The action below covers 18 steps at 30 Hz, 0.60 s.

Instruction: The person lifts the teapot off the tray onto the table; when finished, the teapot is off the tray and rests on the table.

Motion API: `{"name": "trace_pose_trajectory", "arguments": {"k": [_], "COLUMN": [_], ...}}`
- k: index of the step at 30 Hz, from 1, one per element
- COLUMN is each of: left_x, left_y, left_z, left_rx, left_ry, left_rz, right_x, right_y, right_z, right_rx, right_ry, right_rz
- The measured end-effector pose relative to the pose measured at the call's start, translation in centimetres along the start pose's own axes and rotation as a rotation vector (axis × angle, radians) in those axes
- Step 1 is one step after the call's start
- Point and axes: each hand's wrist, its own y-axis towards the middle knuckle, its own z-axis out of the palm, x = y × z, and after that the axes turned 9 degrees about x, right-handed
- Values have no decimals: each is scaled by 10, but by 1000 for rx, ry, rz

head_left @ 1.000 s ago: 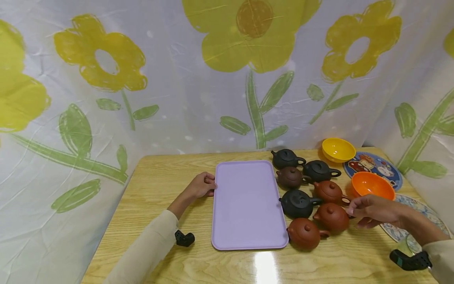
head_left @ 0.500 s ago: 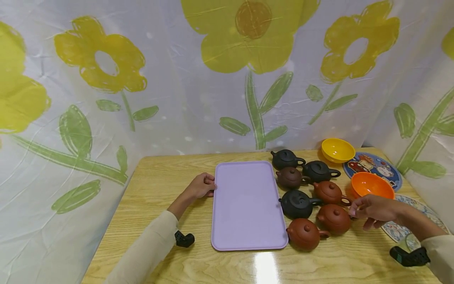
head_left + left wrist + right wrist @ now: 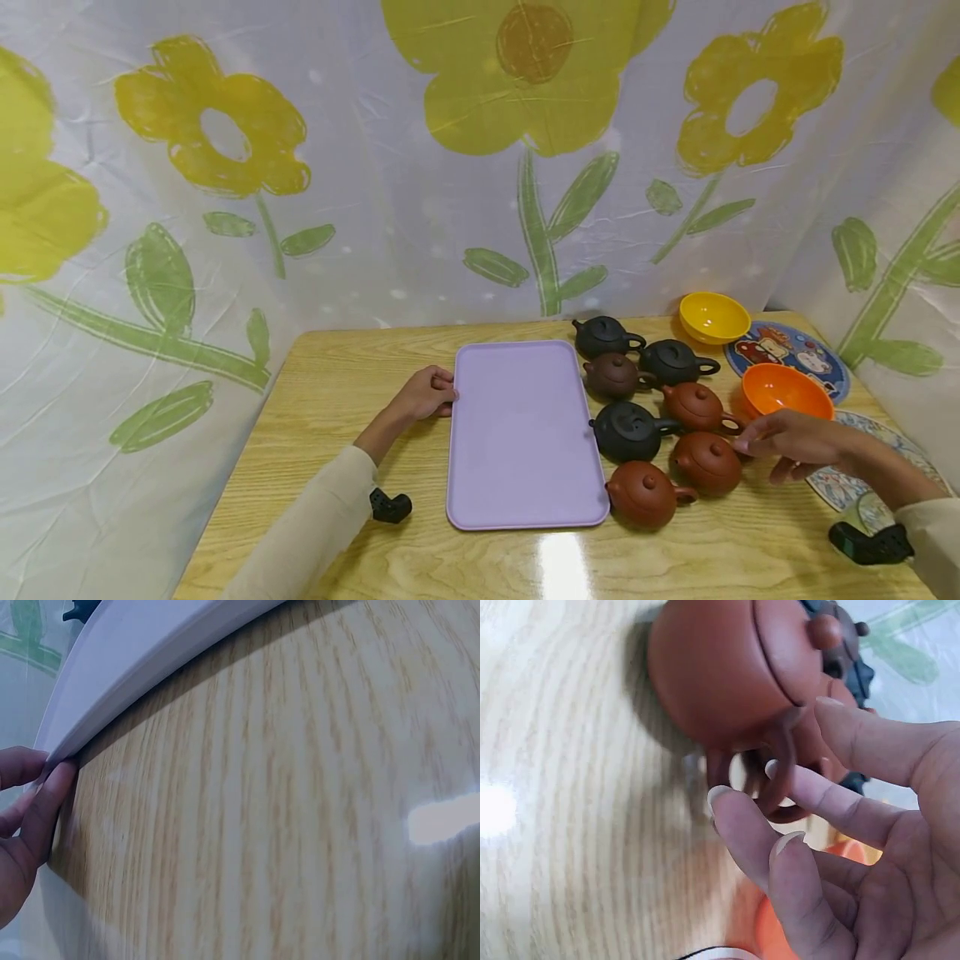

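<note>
At its left edge, a lilac tray [image 3: 525, 433] lying on the table is pinched between the thumb and fingers of my left hand [image 3: 426, 393]. The left wrist view shows the fingers [image 3: 28, 817] at the tray's rim [image 3: 142, 679]. My right hand [image 3: 806, 446] is at the handle of a reddish-brown teapot [image 3: 707, 463]. In the right wrist view its fingers are spread around the handle [image 3: 780, 769], the thumb held apart from it. Another reddish-brown teapot [image 3: 643, 494] sits close to the tray's right edge, beside a black teapot [image 3: 628, 430].
Behind them stand a dark brown teapot [image 3: 615, 375], black teapots [image 3: 604, 336] and a red-brown teapot [image 3: 694, 406]. A yellow bowl [image 3: 715, 318], an orange bowl [image 3: 787, 393], a blue picture mat [image 3: 825, 383] and a patterned mat [image 3: 911, 454] are at the right. A flowered cloth [image 3: 360, 167] hangs behind.
The reddish-brown teapot at my right hand has shifted slightly right, away from the black teapot. My right hand's fingers have spread a little. The left hand and tray stay put.
</note>
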Motion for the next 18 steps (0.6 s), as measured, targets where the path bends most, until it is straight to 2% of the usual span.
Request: {"name": "trace_pose_trajectory", "arguments": {"k": [5, 8, 13, 18], "left_x": [-1, 0, 0, -3], "left_y": [-1, -3, -11, -24], "left_z": [1, 1, 2, 0], "left_rx": [-9, -19, -45, -69], "left_ry": [-14, -32, -17, 86], "left_rz": [16, 17, 29, 91], "right_x": [-1, 2, 13, 26], "right_y": [-3, -3, -6, -11], "right_z": [-5, -5, 0, 10], "right_rx": [-8, -50, -203, -335], "right_ry": [5, 0, -45, -113], "right_rz": [-80, -146, -223, -345]}}
